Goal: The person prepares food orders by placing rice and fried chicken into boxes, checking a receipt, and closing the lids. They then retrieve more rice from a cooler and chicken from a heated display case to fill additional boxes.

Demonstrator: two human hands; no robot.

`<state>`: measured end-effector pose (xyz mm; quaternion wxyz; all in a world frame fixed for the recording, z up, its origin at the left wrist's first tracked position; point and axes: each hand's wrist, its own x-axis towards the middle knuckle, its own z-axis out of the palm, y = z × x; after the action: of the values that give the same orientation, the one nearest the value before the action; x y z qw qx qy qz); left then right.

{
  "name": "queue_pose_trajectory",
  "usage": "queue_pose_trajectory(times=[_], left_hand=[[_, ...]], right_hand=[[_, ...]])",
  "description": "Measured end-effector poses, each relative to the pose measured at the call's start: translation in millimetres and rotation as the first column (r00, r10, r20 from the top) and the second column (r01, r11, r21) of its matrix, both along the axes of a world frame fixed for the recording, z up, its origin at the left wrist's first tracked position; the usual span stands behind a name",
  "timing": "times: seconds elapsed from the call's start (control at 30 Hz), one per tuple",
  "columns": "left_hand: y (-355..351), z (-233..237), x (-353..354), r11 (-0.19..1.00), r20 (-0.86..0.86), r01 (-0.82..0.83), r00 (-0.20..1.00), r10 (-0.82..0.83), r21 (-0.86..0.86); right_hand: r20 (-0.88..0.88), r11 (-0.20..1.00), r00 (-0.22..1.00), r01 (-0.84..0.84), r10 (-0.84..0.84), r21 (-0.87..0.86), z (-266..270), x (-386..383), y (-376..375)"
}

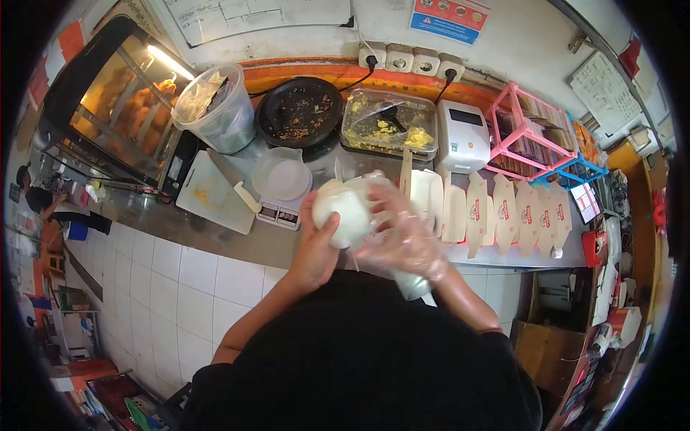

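A black top (359, 359) fills the lower centre; a thin clear plastic glove (415, 253) covers the right hand (399, 233), left hand (314, 248) ungloved

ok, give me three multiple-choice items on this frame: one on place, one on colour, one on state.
1. Where does the clear bowl stand?
A. on the floor
B. on the scale
C. on a stool

2. What colour is the wire rack beside the printer?
A. pink
B. green
C. black

3. How is the right hand covered?
A. not at all, it is bare
B. by a thick black glove
C. by a clear plastic glove

Key:
1 B: the bowl sits on top of the scale, whose display shows just below it.
2 A: the rack's bars are pink.
3 C: crinkled clear film covers the right hand, while the left hand, its fingers wrapped round the white lump, is bare.
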<state>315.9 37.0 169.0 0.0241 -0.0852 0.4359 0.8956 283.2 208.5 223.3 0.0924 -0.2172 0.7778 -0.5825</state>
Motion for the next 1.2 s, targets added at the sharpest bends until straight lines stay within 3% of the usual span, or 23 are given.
queue_pose_trajectory(times=[0.03, 0.1, 0.13, 0.2, 0.23, 0.37, 0.4, 0.43, 0.53, 0.67, 0.73, 0.77, 0.8, 0.83, 0.87, 0.9, 0.97, 1.0, 1.03, 1.07, 1.13, 1.17, 1.2], left_hand=[[4, -2, 3, 0.999, -0.072, 0.033, 0.997, -0.030, 0.040], [7, 5, 6, 0.974, -0.196, 0.057, 0.980, -0.014, 0.218], [5, 5, 5, 0.974, -0.202, 0.054, 0.979, -0.009, 0.219], [-3, 5, 5, 0.964, -0.279, 0.019, 0.959, 0.057, 0.265], [-5, 6, 8, 0.981, -0.266, -0.041, 0.960, 0.092, 0.189], [-24, 9, 18, 0.991, -0.131, -0.125, 0.983, 0.129, 0.041], [-25, 11, 19, 0.989, -0.135, -0.131, 0.981, 0.139, 0.067], [-25, 12, 21, 0.986, -0.138, -0.135, 0.979, 0.148, 0.094], [-32, 2, 19, 0.991, -0.104, -0.048, 0.993, 0.062, 0.126], [-30, 1, 18, 0.993, -0.070, -0.105, 0.992, 0.109, 0.060], [-40, -14, 14, 0.982, 0.058, -0.177, 0.982, 0.181, -0.061], [-42, -20, 11, 0.968, 0.129, -0.207, 0.966, 0.225, -0.138], [-47, -32, 10, 0.971, 0.127, -0.196, 0.969, 0.214, -0.137], [-53, -50, 9, 0.949, 0.182, -0.169, 0.958, 0.221, -0.265], [-60, -71, 8, 0.912, 0.233, -0.133, 0.943, 0.237, -0.387], [-66, -101, 8, 0.914, 0.231, -0.124, 0.946, 0.227, -0.387], [-75, -159, 10, 0.785, 0.215, -0.072, 0.943, 0.255, -0.616], [-73, -171, 11, 0.784, 0.214, -0.064, 0.945, 0.246, -0.617], [-70, -180, 11, 0.687, 0.194, -0.019, 0.953, 0.232, -0.727], [-69, -188, 12, 0.572, 0.175, 0.022, 0.961, 0.215, -0.820], [-65, -189, 9, 0.588, 0.163, 0.042, 0.974, 0.154, -0.808], [-64, -189, 8, 0.276, 0.063, 0.012, 0.982, 0.177, -0.961], [-60, -180, 7, -0.067, -0.039, -0.028, 0.986, 0.165, -0.997]], right_hand=[[-0.003, 1.000, 1.000, -0.002, 0.002, 0.000, -3, 2, -13], [-0.406, 0.947, 0.913, 0.156, -0.030, 0.280, -19, 1, -30], [-0.412, 0.948, 0.911, 0.153, -0.026, 0.280, -29, -3, -29], [-0.283, 1.000, 0.959, 0.010, -0.014, -0.017, -42, -14, -25], [0.022, 0.991, 0.998, -0.050, 0.053, -0.125, -39, -15, -19], [0.007, 1.000, 1.000, -0.022, 0.023, -0.016, -32, -22, -2], [0.309, 0.954, 0.946, 0.004, 0.094, -0.300, -27, -19, -1], [0.552, 0.838, 0.800, 0.119, 0.237, -0.533, -24, -16, 0], [0.592, 0.777, 0.747, 0.166, 0.303, -0.607, -33, -12, 4], [0.623, 0.737, 0.711, 0.222, 0.326, -0.639, -25, -2, 3], [0.653, 0.543, 0.582, 0.386, 0.484, -0.746, -19, 0, 0], [0.652, 0.539, 0.589, 0.390, 0.477, -0.747, -19, -2, 3], [0.591, 0.478, 0.555, 0.353, 0.586, -0.804, -20, -6, 6], [0.518, 0.408, 0.513, 0.320, 0.684, -0.855, -22, -8, 10], [0.517, 0.405, 0.521, 0.322, 0.679, -0.856, -25, -8, 12], [0.561, 0.470, 0.558, 0.314, 0.612, -0.825, -29, -8, 15], [0.596, 0.527, 0.600, 0.315, 0.534, -0.790, -31, -7, 16], [0.652, 0.582, 0.628, 0.362, 0.425, -0.728, -29, -7, 13], [0.698, 0.627, 0.645, 0.413, 0.310, -0.660, -29, -6, 10], [0.698, 0.623, 0.648, 0.418, 0.305, -0.661, -31, -6, 10], [0.671, 0.612, 0.658, 0.386, 0.341, -0.690, -35, -7, 10], [0.671, 0.610, 0.660, 0.390, 0.337, -0.690, -33, -7, 9], [0.699, 0.604, 0.642, 0.432, 0.315, -0.670, -30, -6, 8]])
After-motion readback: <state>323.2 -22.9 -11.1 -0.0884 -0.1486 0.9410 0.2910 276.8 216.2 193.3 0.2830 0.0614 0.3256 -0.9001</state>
